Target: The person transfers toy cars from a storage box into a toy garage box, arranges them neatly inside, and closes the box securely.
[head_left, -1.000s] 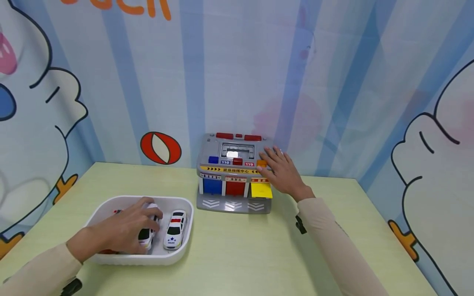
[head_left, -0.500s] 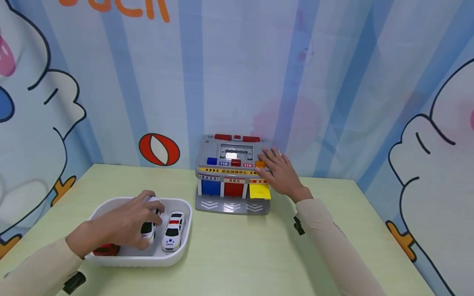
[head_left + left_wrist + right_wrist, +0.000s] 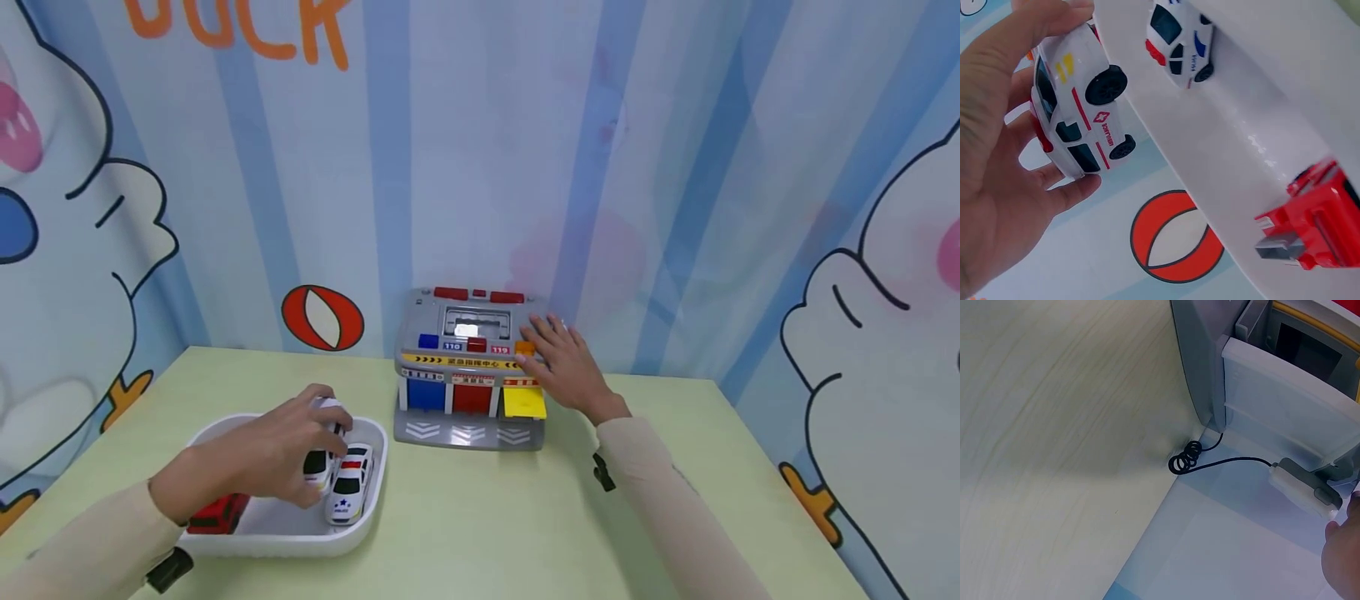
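Note:
My left hand (image 3: 273, 446) holds a white toy ambulance (image 3: 1088, 112) by its sides, fingers and thumb curled about it, at tray height. Below it, a white toy police car (image 3: 348, 487) lies in the white tray (image 3: 300, 546), with a red toy vehicle (image 3: 217, 514) at the tray's left end, partly behind my wrist. My right hand (image 3: 570, 371) rests with spread fingers on the right top edge of a grey toy garage station (image 3: 480, 362). Its thumb lies by the orange button (image 3: 524, 347). The yellow door (image 3: 524, 403) is swung up; the blue and red doors are down.
On the station's side hangs a small handset (image 3: 1304, 487) with a coiled black cord (image 3: 1188, 457). A printed curtain (image 3: 480, 150) stands behind and beside the pale table (image 3: 480, 517). The station is near the table's back edge.
My left hand has lifted the ambulance off the tray floor and moved slightly right, uncovering the red vehicle. My right hand stays on the station. The head view has tilted up a little.

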Tool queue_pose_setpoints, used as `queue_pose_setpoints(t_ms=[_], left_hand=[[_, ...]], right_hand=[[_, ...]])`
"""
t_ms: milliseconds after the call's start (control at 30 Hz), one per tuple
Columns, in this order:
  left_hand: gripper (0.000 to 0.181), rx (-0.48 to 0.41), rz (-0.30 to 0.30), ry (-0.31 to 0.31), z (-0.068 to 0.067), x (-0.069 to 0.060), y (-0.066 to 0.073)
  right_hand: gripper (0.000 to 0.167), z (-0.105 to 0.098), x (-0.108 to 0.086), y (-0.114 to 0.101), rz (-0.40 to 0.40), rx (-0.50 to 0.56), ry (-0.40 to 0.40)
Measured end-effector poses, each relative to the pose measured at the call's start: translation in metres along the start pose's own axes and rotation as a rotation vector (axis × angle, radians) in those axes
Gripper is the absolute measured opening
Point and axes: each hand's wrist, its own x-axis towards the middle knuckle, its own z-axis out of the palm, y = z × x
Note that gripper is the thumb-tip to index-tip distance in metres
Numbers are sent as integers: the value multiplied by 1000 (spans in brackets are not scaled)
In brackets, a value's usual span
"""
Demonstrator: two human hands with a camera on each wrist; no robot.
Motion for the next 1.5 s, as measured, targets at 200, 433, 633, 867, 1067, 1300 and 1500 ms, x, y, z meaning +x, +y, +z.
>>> queue_pose_setpoints(t_ms=[200,433,633,867,1067,1300,1500], left_hand=[[37,14,13,-13,-4,12,12],[36,26,50,-16,-7,25,27],[38,40,50,-12,-5,38,41],[39,61,97,-5,0,54,54],[39,88,147,19,4,68,62],[39,89,152,5,9,78,71],[40,96,150,-21,13,83,78]], right_hand=[[66,3,-3,1,-4,18,6],[65,1,-2,1,-5,25,15],[65,0,-2,3,-28,18,33],[64,-1,-1,5,-51,21,36],[64,-2,0,5,-40,20,19],[64,0,0,4,-28,14,18],[65,2,-1,1,-23,19,23]])
